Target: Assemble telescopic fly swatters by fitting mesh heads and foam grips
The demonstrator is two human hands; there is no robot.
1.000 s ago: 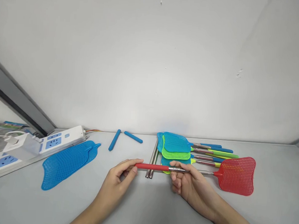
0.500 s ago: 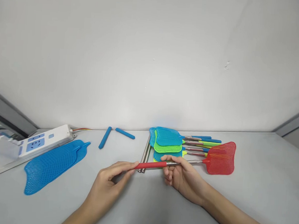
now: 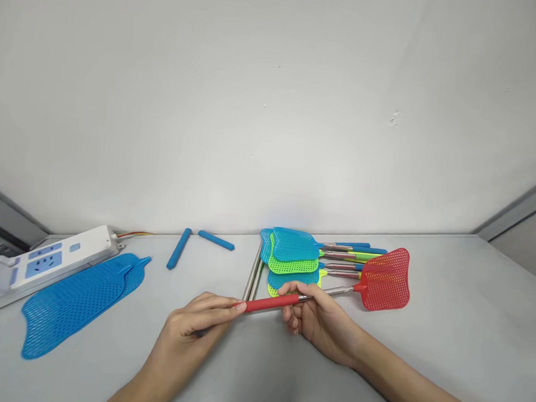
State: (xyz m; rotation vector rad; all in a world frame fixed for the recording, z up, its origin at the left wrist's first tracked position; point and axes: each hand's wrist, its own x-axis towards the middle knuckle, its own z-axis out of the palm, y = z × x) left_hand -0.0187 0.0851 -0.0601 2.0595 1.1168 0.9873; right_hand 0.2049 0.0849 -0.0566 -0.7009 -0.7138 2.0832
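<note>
A red fly swatter (image 3: 384, 279) with a red grip and a telescopic metal shaft is held above the grey table (image 3: 446, 336). My left hand (image 3: 194, 330) pinches the end of its red grip. My right hand (image 3: 319, 318) grips the shaft where it meets the grip. The red head tilts up to the right, over the handles of a stack of blue and green fly swatters (image 3: 294, 255) lying just behind my right hand.
Two metal rods (image 3: 252, 279) lie beside the stack. Two blue grip sleeves (image 3: 179, 256) rest near the wall. Loose blue swatter heads (image 3: 77, 298) and a white power strip (image 3: 57, 257) sit at the left.
The red swatter has shortened, its head drawn in toward my right hand and tilted upward. The view has shifted right.
</note>
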